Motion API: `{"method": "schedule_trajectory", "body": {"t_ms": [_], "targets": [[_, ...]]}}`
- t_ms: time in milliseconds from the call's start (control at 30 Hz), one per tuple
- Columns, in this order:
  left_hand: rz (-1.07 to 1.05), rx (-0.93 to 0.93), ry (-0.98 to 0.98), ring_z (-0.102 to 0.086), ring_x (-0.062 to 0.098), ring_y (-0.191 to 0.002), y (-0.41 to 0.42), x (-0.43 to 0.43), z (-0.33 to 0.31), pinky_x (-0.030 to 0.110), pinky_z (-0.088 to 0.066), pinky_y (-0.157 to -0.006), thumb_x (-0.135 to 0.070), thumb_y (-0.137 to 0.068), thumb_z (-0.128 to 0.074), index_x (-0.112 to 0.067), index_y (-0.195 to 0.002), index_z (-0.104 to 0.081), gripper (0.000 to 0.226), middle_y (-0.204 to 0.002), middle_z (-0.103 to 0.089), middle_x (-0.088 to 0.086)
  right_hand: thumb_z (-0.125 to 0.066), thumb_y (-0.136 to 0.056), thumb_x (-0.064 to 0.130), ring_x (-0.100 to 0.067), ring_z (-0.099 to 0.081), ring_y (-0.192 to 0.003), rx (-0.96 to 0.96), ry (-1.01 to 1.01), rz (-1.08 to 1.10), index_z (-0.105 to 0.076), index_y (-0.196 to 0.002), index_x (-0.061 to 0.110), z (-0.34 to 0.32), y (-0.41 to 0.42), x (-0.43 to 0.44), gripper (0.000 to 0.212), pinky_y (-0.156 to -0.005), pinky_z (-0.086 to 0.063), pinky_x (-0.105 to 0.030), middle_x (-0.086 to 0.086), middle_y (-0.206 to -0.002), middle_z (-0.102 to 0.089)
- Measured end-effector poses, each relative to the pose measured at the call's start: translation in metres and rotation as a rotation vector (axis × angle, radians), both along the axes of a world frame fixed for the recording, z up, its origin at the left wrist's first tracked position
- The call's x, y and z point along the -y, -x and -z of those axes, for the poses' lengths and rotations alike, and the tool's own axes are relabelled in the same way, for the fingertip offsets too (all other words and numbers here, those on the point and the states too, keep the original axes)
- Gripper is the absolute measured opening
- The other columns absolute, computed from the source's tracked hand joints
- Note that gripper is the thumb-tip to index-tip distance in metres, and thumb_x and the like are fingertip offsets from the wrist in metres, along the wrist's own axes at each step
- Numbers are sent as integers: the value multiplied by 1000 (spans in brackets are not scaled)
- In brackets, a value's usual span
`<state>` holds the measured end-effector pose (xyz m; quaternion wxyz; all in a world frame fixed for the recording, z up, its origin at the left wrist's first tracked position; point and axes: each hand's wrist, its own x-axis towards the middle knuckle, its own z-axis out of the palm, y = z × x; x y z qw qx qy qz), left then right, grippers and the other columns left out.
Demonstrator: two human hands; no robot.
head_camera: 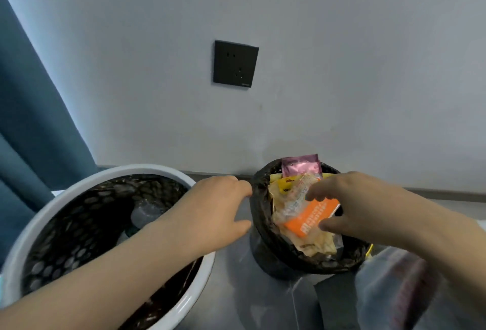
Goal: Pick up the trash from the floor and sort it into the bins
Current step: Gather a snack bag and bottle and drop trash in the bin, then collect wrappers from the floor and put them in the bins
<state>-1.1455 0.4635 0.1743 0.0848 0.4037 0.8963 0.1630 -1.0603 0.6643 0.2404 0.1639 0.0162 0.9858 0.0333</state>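
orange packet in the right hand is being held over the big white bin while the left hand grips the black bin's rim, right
Not quite. The head view shows the right hand holding the orange packet over the black bin, not over the white bin. The left hand does grip the black bin's rim.
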Motion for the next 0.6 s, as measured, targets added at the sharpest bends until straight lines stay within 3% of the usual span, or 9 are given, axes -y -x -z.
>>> {"method": "schedule_trajectory", "body": {"t_ms": [233, 433, 600], "targets": [[-118, 54, 40, -52, 11, -113, 37, 65, -66, 29, -43, -96, -39, -88, -54, -29, -129, -49, 42, -122, -55, -10, -61, -84, 30, -9, -53, -114, 44, 69, -59, -56, -125, 33, -49, 60, 62, 42, -90, -46, -23, 14, -126, -58], [-212, 132, 89, -52, 10, -107, 56, 101, -208, 27, -44, -93, -40, -88, -53, -30, -122, -52, 36, -115, -56, -11, -58, -87, 26, -13, -52, -117, 80, 58, -114, -52, -129, 31, -192, 92, 91, 43, -95, -45, -26, 8, -127, -57], [-230, 143, 82, -49, 6, -115, 58, 117, -345, 22, -39, -98, -40, -89, -54, -32, -131, -47, 43, -126, -52, -14, -59, -89, 29, -11, -48, -123, 77, 77, -148, -47, -135, 32, -333, 99, 105, 48, -100, -42, -26, 10, -134, -52]]}}
